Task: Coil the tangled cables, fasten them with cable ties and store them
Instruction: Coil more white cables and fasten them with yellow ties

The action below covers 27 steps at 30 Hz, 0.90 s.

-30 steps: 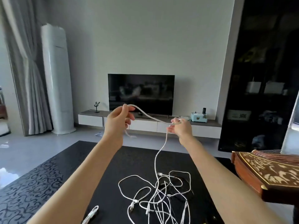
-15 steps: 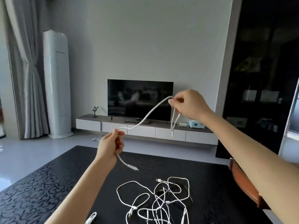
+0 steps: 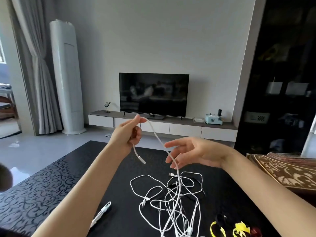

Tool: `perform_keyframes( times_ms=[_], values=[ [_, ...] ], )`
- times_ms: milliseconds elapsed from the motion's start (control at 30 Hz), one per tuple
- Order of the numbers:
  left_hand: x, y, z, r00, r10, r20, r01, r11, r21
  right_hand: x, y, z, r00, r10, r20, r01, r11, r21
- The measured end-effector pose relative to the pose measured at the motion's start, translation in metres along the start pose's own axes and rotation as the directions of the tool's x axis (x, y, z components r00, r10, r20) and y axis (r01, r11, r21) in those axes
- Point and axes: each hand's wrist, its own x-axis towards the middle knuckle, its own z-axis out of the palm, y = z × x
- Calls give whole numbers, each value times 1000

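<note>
The left hand (image 3: 127, 135) is raised above the counter (image 3: 51, 185) and pinches a white cable (image 3: 158, 135) between thumb and forefinger, close to its end. The short tail drops below those fingers (image 3: 136, 119) and ends in a plug (image 3: 142, 160) that hangs free. From the pinch the cable slants down and to the right toward the right hand (image 3: 198, 153), then falls almost straight into the tangle (image 3: 171, 197) on the counter beneath both hands.

The right hand is spread wide and holds nothing, its palm turned toward the left hand. The cable crosses right at its fingertips (image 3: 174, 144); whether it touches them cannot be told. The right hand is therefore nearer to the free run, which lies just left of its fingers and looks ready to be caught and looped back toward the left hand.

Yellow cable ties (image 3: 217, 230) lie below and right of the right hand, and a bundled cable (image 3: 102, 211) lies below the left forearm. No storage box or bin shows, and the shelves of the dark cabinet (image 3: 282, 100) are too dim to read.
</note>
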Motion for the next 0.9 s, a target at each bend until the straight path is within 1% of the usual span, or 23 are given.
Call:
perform_keyframes(
  times_ms=[33, 67, 133, 167, 200, 267, 333, 367, 433, 533, 633, 767, 833, 900],
  values=[
    [-2, 0, 6, 1000, -5, 13, 5, 1000, 9, 1, 2, 8, 1000, -12, -22, 13, 999, 29],
    [-4, -1, 12, 999, -16, 30, 15, 1000, 10, 2, 4, 16, 997, -24, -76, 27, 999, 43],
    [-6, -1, 22, 997, -46, 62, 46, 999, 2, 5, 7, 30, 972, -75, -221, 84, 996, 33],
    [-7, -2, 25, 995, -67, 76, 67, 998, -3, 6, 8, 35, 945, -118, -306, 128, 992, 13],
    [-9, -3, 28, 991, -93, 93, 95, 995, -11, 6, 8, 38, 902, -163, -399, 172, 985, -15],
    [-14, -7, 31, 979, -157, 134, 164, 986, -39, 6, 8, 40, 792, -223, -568, 240, 970, -46],
    [-20, -13, 34, 962, -198, 189, 213, 975, -63, 6, 10, 40, 711, -208, -671, 289, 957, 9],
    [-24, -17, 35, 955, -202, 218, 223, 972, -74, 6, 11, 41, 693, -183, -698, 305, 951, 54],
    [-29, -25, 35, 948, -185, 257, 216, 972, -96, 7, 15, 43, 697, -128, -706, 319, 937, 145],
    [-33, -34, 36, 950, -190, 246, 228, 965, -133, 8, 21, 49, 749, -96, -656, 292, 936, 196],
    [-33, -41, 42, 945, -235, 226, 252, 967, -47, 9, 26, 56, 765, -97, -637, 266, 948, 175],
    [-36, -46, 50, 921, -279, 271, 271, 960, 66, 13, 30, 63, 765, -119, -633, 238, 966, 106],
    [-37, -49, 53, 918, -271, 289, 235, 960, 154, 15, 33, 66, 744, -131, -655, 213, 976, 46],
    [-38, -52, 55, 938, -241, 248, 184, 955, 234, 17, 37, 68, 709, -154, -689, 204, 979, -8]
  ],
)
